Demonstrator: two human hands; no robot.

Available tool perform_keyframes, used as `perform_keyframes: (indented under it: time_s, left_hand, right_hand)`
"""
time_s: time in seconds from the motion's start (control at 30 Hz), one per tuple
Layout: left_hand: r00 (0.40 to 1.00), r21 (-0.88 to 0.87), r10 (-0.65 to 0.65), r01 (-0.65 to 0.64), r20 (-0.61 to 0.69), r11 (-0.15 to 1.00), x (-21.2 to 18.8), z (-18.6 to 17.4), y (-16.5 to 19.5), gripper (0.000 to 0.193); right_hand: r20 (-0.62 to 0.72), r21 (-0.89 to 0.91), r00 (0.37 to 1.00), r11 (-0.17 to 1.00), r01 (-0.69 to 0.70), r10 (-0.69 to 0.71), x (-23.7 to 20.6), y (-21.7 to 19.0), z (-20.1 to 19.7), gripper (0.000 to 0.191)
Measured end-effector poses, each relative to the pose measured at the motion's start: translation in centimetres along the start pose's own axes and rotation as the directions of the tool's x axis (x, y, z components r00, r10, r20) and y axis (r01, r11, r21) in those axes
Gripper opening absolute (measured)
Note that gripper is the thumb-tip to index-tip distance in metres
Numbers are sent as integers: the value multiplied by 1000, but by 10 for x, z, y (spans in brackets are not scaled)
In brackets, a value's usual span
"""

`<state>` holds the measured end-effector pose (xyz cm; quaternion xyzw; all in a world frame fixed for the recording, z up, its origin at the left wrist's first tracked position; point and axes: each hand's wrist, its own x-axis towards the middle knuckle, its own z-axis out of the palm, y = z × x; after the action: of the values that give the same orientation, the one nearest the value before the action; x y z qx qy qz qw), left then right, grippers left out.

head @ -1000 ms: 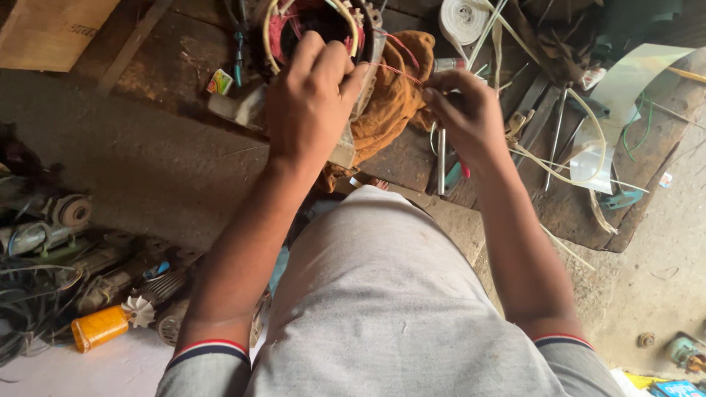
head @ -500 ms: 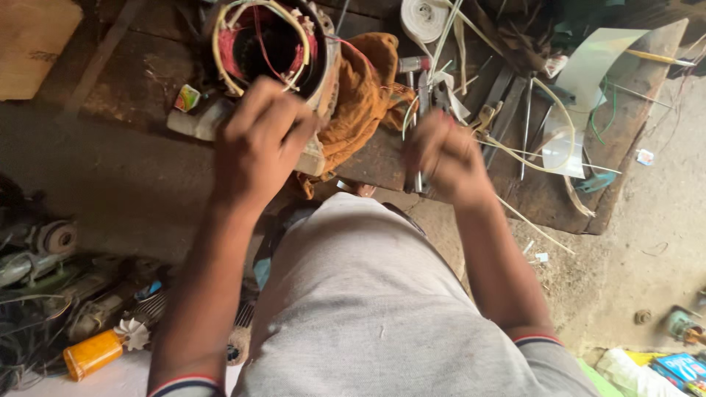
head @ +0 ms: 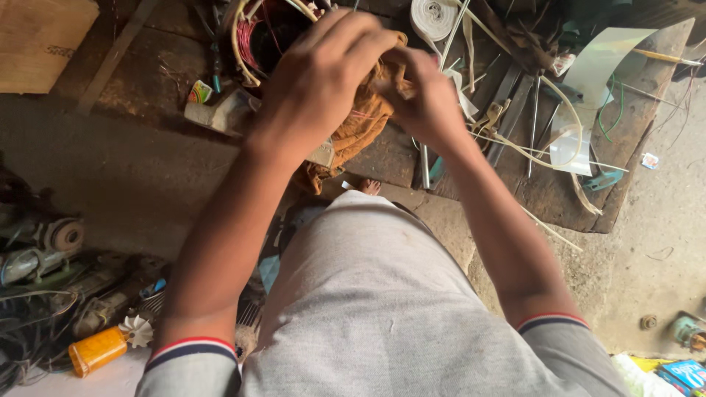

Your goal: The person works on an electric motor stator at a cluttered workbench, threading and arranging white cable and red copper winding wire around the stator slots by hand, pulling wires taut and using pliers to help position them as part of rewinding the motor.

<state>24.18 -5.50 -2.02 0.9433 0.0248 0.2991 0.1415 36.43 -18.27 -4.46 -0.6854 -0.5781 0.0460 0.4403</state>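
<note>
Both hands have met over one motor stator [head: 268, 33]: left hand [head: 316, 81] curled, right hand [head: 423, 99] pinching orange cloth [head: 364, 121].

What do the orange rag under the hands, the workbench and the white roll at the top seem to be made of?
The orange rag looks like soft woven cloth: matte, crumpled into folds. The workbench seems to be dark, worn wooden planks, rough and stained, with seams between boards. The white roll looks like flat tape, cloth or paper; too small to tell which. Both the left hand and right hand meet above the rag.
</note>
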Motion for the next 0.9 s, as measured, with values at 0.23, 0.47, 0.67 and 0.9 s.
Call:
perform_keyframes:
  time_s: [0.23, 0.47, 0.67, 0.9]
  left_hand:
    - [996, 176, -81, 72, 45, 982, 21, -6, -5, 8]
    - [990, 158, -132, 138, -48, 978, 19, -8, -19, 16]
    - [994, 165, -105, 111, -42, 980, 15, 0, -21, 16]
    - [994, 110, -100, 104, -44, 988, 4, 9, -20, 12]
  right_hand:
    - [19, -129, 938, 932, -340, 345, -3, -21, -14, 15]
    - [-35, -371, 999, 928, -45, 35, -30, -33, -48, 15]
    - [-110, -342, 965, 903, -261, 237, -73, -19, -69, 6]
    - [72, 444, 828, 725, -526, 557, -107, -7, -74, 16]
